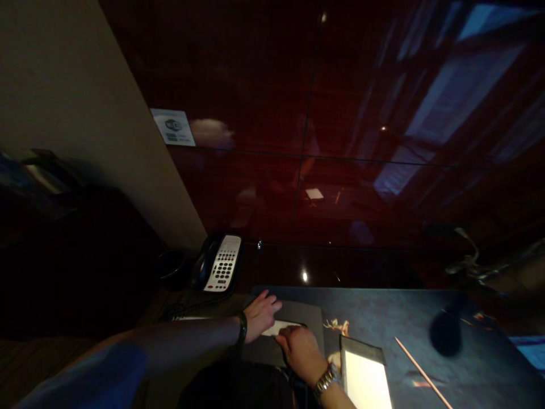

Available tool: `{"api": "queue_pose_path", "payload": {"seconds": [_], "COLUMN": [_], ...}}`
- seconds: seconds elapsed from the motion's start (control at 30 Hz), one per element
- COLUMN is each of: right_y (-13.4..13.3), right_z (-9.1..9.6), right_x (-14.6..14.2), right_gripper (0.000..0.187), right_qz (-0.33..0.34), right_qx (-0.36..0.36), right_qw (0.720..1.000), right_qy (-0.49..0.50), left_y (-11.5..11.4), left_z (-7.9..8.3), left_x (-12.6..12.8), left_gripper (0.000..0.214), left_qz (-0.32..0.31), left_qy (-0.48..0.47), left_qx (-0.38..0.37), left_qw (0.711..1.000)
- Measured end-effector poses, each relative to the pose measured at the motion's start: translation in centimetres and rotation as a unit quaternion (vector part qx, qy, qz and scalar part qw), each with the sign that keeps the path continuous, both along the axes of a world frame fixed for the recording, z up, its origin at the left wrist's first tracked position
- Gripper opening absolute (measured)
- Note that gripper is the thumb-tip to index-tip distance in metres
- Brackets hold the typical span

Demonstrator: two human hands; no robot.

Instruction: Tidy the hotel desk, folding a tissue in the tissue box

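Note:
My left hand lies flat, fingers spread, on a dark folder at the near left of the desk mat. It wears a dark band at the wrist. My right hand, with a metal watch, is curled with its fingertips on a small white paper that lies on the folder between both hands. Whether the right fingers pinch the paper or only press on it does not show.
A desk phone stands at the back left. A white notepad in a dark holder and a pencil lie to the right on the dark desk mat. Glossy red wall panels rise behind, with a wifi sign.

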State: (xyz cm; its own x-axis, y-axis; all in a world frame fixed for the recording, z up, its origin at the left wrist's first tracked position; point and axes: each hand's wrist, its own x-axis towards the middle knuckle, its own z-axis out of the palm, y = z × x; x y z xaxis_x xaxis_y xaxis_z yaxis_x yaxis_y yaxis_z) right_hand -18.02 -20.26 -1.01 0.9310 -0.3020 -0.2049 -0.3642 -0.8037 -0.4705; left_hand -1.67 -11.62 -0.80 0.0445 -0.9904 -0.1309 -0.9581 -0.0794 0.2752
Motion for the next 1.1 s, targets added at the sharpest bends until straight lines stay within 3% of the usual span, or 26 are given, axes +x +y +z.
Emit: {"api": "queue_pose_path", "payload": {"seconds": [0.2,0.33,0.43,0.53,0.6,0.67,0.73,0.83,0.93,1.0,1.1], "right_y": [0.0,0.3,-0.2,-1.7,-3.1,-4.1,-4.4,-3.5,-2.2,-2.1,-3.3], "right_z": [0.5,0.8,1.0,1.3,1.4,1.6,1.5,1.0,0.2,-0.1,0.3], "right_x": [-1.1,-0.7,0.7,2.3,3.1,3.4,3.1,1.7,0.2,0.1,1.2], "right_gripper": [0.026,0.031,0.02,0.017,0.018,0.02,0.021,0.04,0.068,0.057,0.027], "right_qz": [-0.044,-0.087,-0.096,-0.11,-0.112,-0.107,-0.112,-0.131,-0.119,-0.123,-0.159], "right_qx": [0.048,0.026,0.001,0.049,0.081,0.095,0.096,0.057,0.005,-0.005,0.065], "right_qw": [0.997,0.993,0.992,0.986,0.981,0.979,0.979,0.977,0.98,0.981,0.968], "right_qy": [-0.039,-0.069,-0.082,-0.116,-0.138,-0.143,-0.144,-0.161,-0.159,-0.15,-0.185], "left_y": [0.8,1.5,1.5,1.6,1.9,2.1,2.2,1.7,0.9,0.7,0.9], "left_z": [0.8,2.1,2.4,2.3,2.3,2.2,1.9,1.0,0.2,0.2,1.3], "left_x": [0.6,0.9,1.4,1.7,1.5,1.1,0.9,2.0,3.6,3.9,2.3], "left_gripper": [0.016,0.013,0.011,0.011,0.022,0.048,0.045,0.019,0.031,0.036,0.056], "left_qz": [0.006,0.112,0.201,0.276,0.309,0.317,0.305,0.301,0.319,0.336,0.347], "left_qy": [0.021,0.079,0.147,0.192,0.211,0.228,0.242,0.269,0.3,0.297,0.254], "left_qx": [0.012,-0.013,-0.029,-0.056,-0.083,-0.102,-0.106,-0.097,-0.089,-0.1,-0.151], "left_qw": [1.0,0.99,0.968,0.94,0.924,0.915,0.915,0.91,0.894,0.888,0.89]}}
